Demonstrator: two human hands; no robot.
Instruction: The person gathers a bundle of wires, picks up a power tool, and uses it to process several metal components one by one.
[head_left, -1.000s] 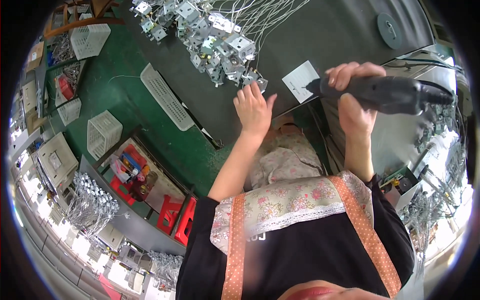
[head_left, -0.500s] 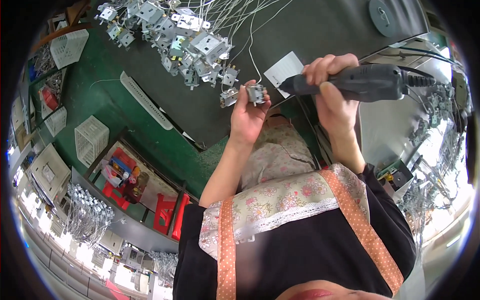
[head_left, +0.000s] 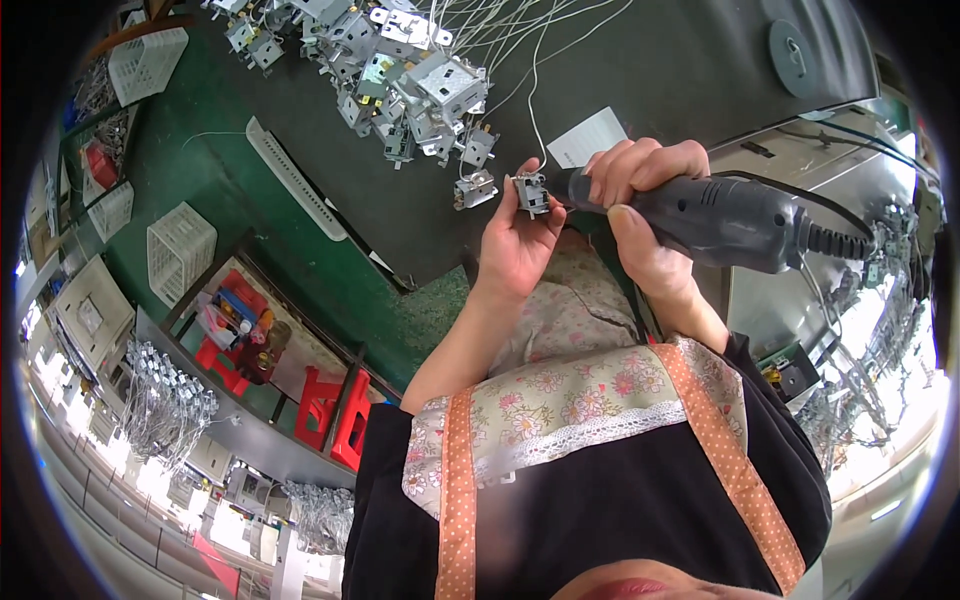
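Between the fingers of my left hand (head_left: 515, 250) is a small metal switch-like part (head_left: 532, 194), with a thin white wire running up from it. My right hand (head_left: 645, 215) is wrapped around a dark grey electric screwdriver (head_left: 735, 222), whose black cord trails off to the right. The screwdriver's front end is at the metal part's right side; whether its tip touches is hidden by my fingers. Just left of my left hand, another metal part (head_left: 474, 189) lies on the dark table. Beyond it spreads a heap of similar metal parts (head_left: 430, 90) with wires.
On the dark table (head_left: 680, 75) lie a white paper slip (head_left: 590, 137) and a round grey disc (head_left: 792, 58). A long white slotted strip (head_left: 295, 180) runs along the left edge. White crates (head_left: 180, 253) and red stools (head_left: 335, 410) stand on the green floor.
The screwdriver has come down and left, its front end now at the metal part. My left hand with the part has shifted slightly right in view.
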